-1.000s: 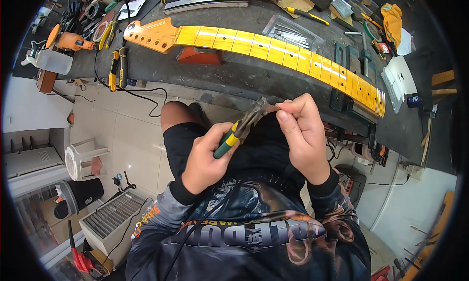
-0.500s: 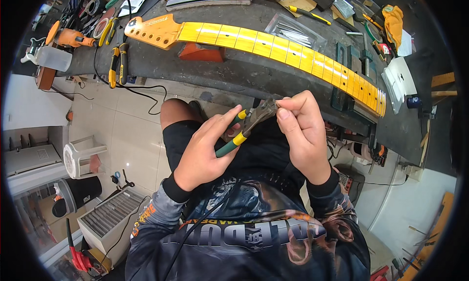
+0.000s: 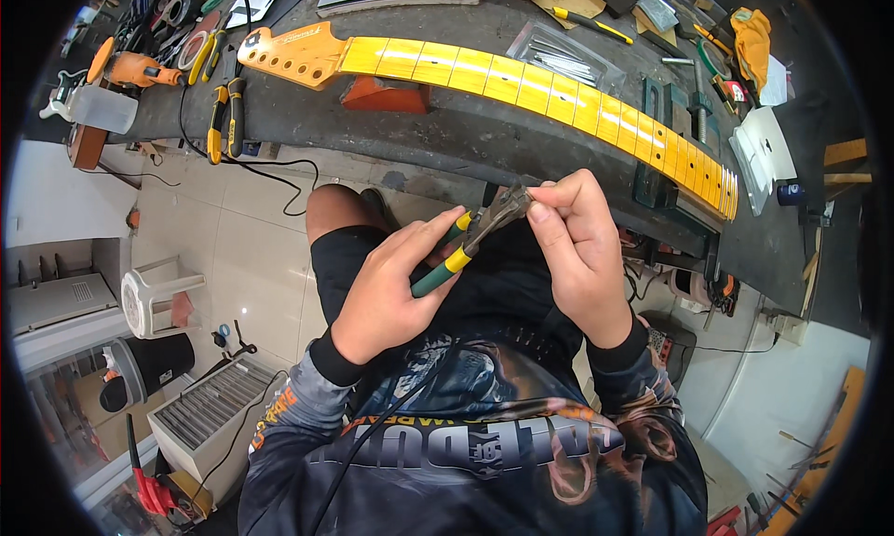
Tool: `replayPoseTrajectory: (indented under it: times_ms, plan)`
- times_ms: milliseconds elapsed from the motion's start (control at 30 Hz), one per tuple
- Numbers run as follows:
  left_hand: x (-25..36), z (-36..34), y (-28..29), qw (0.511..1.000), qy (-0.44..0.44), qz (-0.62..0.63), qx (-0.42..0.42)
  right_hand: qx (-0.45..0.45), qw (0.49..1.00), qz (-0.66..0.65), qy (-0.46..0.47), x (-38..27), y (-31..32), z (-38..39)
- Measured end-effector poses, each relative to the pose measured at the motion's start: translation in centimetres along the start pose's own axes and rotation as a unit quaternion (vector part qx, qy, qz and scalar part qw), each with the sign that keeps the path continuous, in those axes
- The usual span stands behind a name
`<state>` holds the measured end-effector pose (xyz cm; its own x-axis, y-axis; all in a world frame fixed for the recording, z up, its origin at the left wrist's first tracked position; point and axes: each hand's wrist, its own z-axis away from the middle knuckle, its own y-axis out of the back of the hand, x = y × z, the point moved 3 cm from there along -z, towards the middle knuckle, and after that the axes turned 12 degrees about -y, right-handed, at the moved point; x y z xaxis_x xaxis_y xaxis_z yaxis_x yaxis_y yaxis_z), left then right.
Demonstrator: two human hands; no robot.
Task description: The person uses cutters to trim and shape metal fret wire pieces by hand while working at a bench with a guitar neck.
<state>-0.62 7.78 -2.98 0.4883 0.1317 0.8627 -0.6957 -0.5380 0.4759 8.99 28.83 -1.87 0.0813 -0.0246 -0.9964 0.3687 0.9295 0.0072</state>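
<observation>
My left hand is wrapped round the green and yellow handles of a pair of pliers, held above my lap. Their metal jaws point up and right to the fingertips of my right hand. Thumb and forefinger of that hand are pinched at the jaw tips on something too small to make out, perhaps a thin piece between the jaws. Beyond my hands, a guitar neck with a yellow fretboard lies across the workbench, its headstock to the left and resting near a red-brown support block.
Yellow and black pliers hang over the bench's front edge at left. A clear tray of metal rods sits behind the neck, and a dark vise is under its right end. A white stool stands on the floor at left.
Almost nothing differs. Both hands and the pliers stay in nearly the same place, with a very slight shift at the jaws and right fingertips.
</observation>
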Motion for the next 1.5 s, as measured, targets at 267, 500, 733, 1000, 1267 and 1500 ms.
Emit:
replayPoseTrajectory:
  times_ms: [267,500,733,1000,1267,1500]
  plan:
    - [-1.9,1.3,-0.3,0.993,0.101,0.052,0.036,0.004,1.0,-0.009,-0.018,0.0,0.2,-0.2]
    - [-0.5,-0.2,0.0,1.0,-0.008,0.011,0.02,-0.006,0.998,-0.049,-0.041,-0.4,0.1,-0.2]
    - [-0.4,-0.3,-0.2,1.0,-0.018,0.014,0.014,-0.01,0.998,-0.043,-0.039,-0.5,0.0,0.0]
    - [-0.2,-0.2,-0.2,1.0,-0.011,-0.002,0.008,0.003,1.0,0.01,0.005,0.2,0.2,-0.1]
    - [-1.3,1.1,-1.0,0.998,0.014,0.038,0.05,0.012,1.0,-0.003,-0.015,0.5,0.2,0.0]
    - [-2.3,0.8,0.5,0.991,0.008,0.081,0.102,-0.006,0.994,-0.093,-0.051,0.3,0.2,0.0]
